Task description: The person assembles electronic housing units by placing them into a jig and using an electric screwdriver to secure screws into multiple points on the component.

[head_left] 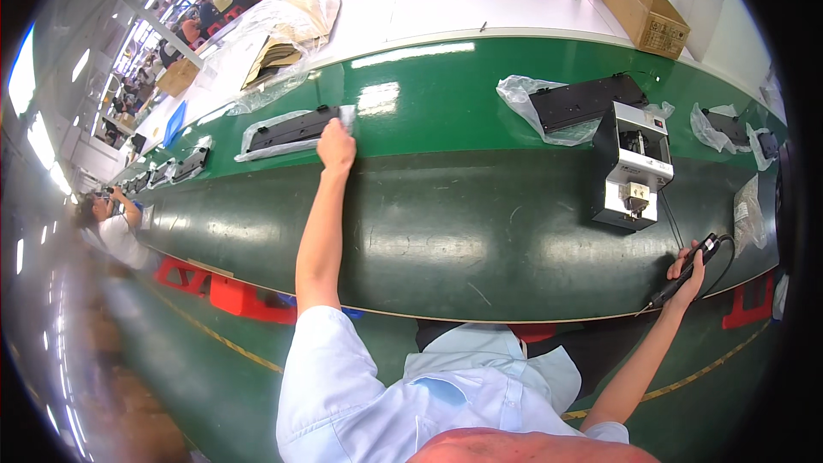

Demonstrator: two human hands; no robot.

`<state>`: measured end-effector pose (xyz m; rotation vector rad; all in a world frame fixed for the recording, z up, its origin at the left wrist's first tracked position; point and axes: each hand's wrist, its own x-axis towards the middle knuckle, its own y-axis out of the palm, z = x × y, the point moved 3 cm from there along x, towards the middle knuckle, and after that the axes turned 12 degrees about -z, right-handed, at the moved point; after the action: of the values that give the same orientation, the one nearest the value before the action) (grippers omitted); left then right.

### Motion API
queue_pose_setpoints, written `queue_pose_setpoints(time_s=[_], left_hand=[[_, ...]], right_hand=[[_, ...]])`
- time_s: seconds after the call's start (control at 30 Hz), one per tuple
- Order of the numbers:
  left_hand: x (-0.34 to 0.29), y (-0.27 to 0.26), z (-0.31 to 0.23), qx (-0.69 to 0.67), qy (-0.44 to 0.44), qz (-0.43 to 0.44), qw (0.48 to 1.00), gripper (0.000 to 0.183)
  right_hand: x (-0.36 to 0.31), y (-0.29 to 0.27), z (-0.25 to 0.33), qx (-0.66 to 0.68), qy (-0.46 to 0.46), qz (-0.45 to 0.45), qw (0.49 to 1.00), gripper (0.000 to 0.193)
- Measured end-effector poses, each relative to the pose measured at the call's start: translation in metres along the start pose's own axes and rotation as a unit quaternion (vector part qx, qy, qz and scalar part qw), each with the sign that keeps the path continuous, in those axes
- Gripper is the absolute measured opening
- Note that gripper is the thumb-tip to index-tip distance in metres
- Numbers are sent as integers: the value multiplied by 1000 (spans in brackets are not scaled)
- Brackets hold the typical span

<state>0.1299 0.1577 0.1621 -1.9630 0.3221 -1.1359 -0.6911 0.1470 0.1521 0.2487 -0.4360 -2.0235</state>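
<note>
My left hand (337, 147) reaches far forward, its fingers closed at the right end of a long black plastic panel (291, 132). That panel lies on a clear plastic bag (249, 154) on the bright green strip; the fingertips are partly hidden. Low on the right, my right hand (686, 277) is wrapped round a black electric screwdriver (696, 264), its tip pointing down and left over the bench's near edge. A cable loops off its upper end. Just beyond that hand stands a silver and black screw feeder (636, 170).
Another black panel (587, 103) lies on plastic behind the feeder, with smaller wrapped parts (729, 129) to its right. More wrapped panels (184, 165) line the left. Farther back are a cardboard box (643, 9) and brown sheets (273, 60). A co-worker (116, 227) sits far left.
</note>
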Motion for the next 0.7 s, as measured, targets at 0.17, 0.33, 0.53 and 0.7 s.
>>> queue_pose_setpoints(time_s=[0.17,0.33,0.53,0.7], left_hand=[[-23,7,-113,-174,58,33,983,11],[-39,7,-206,-357,135,47,923,15],[-35,7,-236,-329,360,148,861,68],[-9,25,-139,-99,376,153,909,100]], right_hand=[[1,-3,0,-7,-1,-15,1000,44],[-2,6,1,-9,3,-12,1000,45],[4,-8,-5,6,12,-11,1000,42],[6,21,-5,10,21,9,1000,41]])
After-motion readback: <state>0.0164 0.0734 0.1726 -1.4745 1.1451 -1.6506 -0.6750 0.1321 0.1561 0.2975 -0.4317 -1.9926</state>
